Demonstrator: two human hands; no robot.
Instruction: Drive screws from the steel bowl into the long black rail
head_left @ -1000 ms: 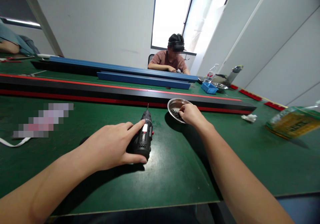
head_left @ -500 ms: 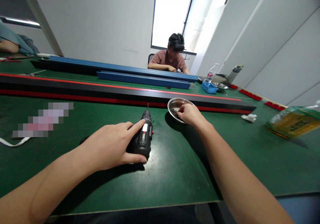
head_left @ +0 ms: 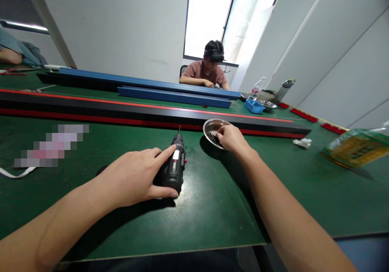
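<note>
A black cordless drill (head_left: 175,170) lies on its side on the green table, its bit pointing away from me. My left hand (head_left: 136,178) rests over the drill, with the index finger along the body and the thumb at its rear end. To the right, my right hand (head_left: 232,137) reaches into a round steel bowl (head_left: 209,124). Its fingertips are pinched together among small dark pieces (head_left: 213,138), which look like screws. Whatever sits between those fingertips is hidden.
Behind the bowl runs a long black-and-red bar (head_left: 146,113), with blue bars (head_left: 176,97) beyond. A yellow-labelled bottle (head_left: 358,147) and crumpled tissue (head_left: 302,142) are at right. A blue basket (head_left: 254,106) stands farther back. A person (head_left: 203,71) sits opposite.
My right fingers shift slightly among the small dark pieces in the bowl. My left hand and the drill stay where they were.
</note>
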